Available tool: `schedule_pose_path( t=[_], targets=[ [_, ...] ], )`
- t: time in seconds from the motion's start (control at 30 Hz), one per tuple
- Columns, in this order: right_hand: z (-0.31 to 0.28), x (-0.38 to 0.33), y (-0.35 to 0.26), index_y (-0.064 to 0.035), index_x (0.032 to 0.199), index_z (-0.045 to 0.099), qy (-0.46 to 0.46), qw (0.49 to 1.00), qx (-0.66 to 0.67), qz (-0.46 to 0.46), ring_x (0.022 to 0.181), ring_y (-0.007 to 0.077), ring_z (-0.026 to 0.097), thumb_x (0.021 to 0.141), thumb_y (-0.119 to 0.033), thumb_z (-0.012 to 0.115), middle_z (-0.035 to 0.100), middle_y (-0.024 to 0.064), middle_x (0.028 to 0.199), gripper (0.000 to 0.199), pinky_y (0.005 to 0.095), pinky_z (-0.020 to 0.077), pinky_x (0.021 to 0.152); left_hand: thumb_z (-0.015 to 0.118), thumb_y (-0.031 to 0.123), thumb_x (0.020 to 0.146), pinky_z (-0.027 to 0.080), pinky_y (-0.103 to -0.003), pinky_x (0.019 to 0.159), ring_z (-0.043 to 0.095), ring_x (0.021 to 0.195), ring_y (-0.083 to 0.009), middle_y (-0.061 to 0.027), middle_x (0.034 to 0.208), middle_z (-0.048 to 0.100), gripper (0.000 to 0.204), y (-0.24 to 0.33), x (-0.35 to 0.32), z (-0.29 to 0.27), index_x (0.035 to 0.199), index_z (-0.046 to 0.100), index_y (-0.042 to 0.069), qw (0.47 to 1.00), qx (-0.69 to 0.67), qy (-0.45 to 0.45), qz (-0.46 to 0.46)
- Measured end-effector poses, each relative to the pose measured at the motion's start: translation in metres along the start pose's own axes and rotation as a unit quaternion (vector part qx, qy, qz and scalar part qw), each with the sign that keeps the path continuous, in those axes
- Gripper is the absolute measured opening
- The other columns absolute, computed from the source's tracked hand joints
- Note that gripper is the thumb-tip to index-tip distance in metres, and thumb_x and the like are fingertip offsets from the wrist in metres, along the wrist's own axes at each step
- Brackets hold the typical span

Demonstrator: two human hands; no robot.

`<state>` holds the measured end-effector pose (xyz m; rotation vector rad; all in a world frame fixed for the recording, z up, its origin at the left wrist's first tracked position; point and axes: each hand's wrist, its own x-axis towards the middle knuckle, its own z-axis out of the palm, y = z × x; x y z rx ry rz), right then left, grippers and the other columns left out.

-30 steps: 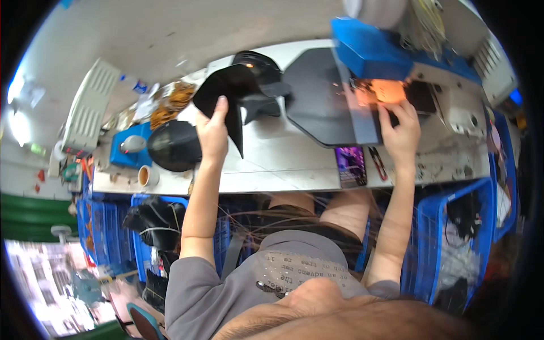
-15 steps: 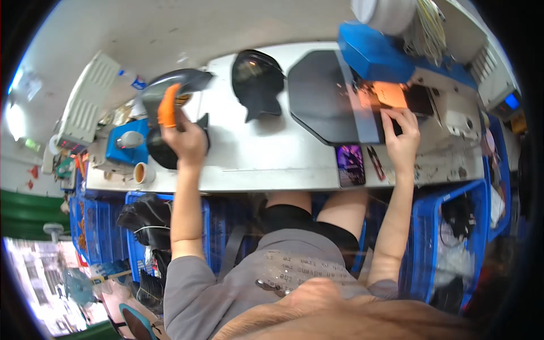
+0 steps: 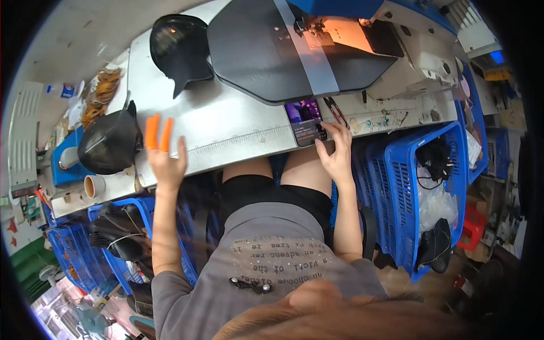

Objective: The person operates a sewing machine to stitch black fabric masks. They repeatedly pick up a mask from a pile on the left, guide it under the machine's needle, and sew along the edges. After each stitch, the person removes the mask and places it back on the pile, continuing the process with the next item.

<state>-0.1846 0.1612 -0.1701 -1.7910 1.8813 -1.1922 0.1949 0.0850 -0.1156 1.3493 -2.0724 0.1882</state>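
My left hand (image 3: 164, 161) is raised over the table's front edge at the left, fingers spread, holding nothing. Orange finger covers sit on two of its fingers. Beside it rests a glossy black curved piece (image 3: 109, 143). My right hand (image 3: 339, 156) is at a smartphone (image 3: 305, 122) with a lit screen, its fingertips at the lower right of the screen and its fingers apart. Just right of the phone lie dark red thread snips (image 3: 336, 110). A second black curved piece (image 3: 180, 52) lies farther back, against a dark angular work plate (image 3: 255, 51).
A sewing machine (image 3: 340, 5) with an orange-lit needle area stands at the back right. A paper cup (image 3: 94, 186) is at the left table edge. Blue crates (image 3: 396, 192) flank my legs. Tan straps (image 3: 102, 93) are heaped at the back left.
My right hand has left the machine's needle area and come to the phone. The black piece at my left hand earlier is out of it and no longer seen there. The view has turned.
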Motion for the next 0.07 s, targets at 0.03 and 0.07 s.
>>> schedule_pose_path(
  t=[0.03, 0.07],
  targets=[
    [0.0005, 0.0, 0.0025, -0.0053, 0.118, 0.064, -0.009, 1.0, 0.012, 0.005, 0.114, 0.0344, 0.049, 0.079, -0.012, 0.071, 0.057, 0.016, 0.118, 0.04, 0.0439, 0.0379, 0.102, 0.071, 0.01, 0.084, 0.035, -0.046, 0.112, 0.043, 0.136, -0.0399, -0.0199, 0.143, 0.051, 0.045, 0.0145, -0.003, 0.0078, 0.128, 0.062, 0.005, 0.999, -0.03, -0.043, 0.0],
    [0.0003, -0.0012, 0.0039, -0.0052, 0.119, 0.064, -0.017, 0.999, 0.025, 0.01, 0.116, 0.0347, 0.048, 0.08, -0.013, 0.07, 0.056, 0.016, 0.119, 0.04, 0.0447, 0.0369, 0.103, 0.071, 0.01, 0.084, 0.035, -0.046, 0.112, 0.043, 0.136, -0.0399, -0.0199, 0.143, 0.051, 0.045, 0.0164, -0.0055, 0.0111, 0.128, 0.062, 0.005, 0.998, -0.035, -0.046, -0.002]
  ],
)
